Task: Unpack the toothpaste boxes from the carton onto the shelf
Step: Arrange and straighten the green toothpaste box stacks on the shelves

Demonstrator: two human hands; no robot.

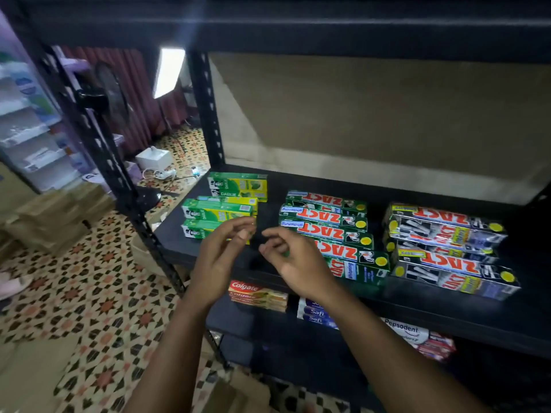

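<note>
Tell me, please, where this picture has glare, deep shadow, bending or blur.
Head view: the white rectangular lamp panel behind the rack is overexposed; a diagonal shadow darkens the left of the beige board back wall; the glossy silver ZACT toothpaste boxes catch highlights; the black metal rack posts bow from the wide lens; the left hand and right hand look slightly soft.

Black shelf (298, 180), top board carrying three groups of toothpaste cartons, all lying flat.
Darlie boxes (219, 214) stacked just beyond the left hand (223, 251), with two more further back; green Zact boxes (328, 231) in a stepped row just beyond and right of the right hand (298, 260), partly hidden by it; silver Zact boxes (447, 248) stacked well right of both hands. On the lower board (244, 323), under the wrists: Colgate boxes (258, 295), blue boxes (316, 312), Pepsodent boxes (414, 333).
</note>
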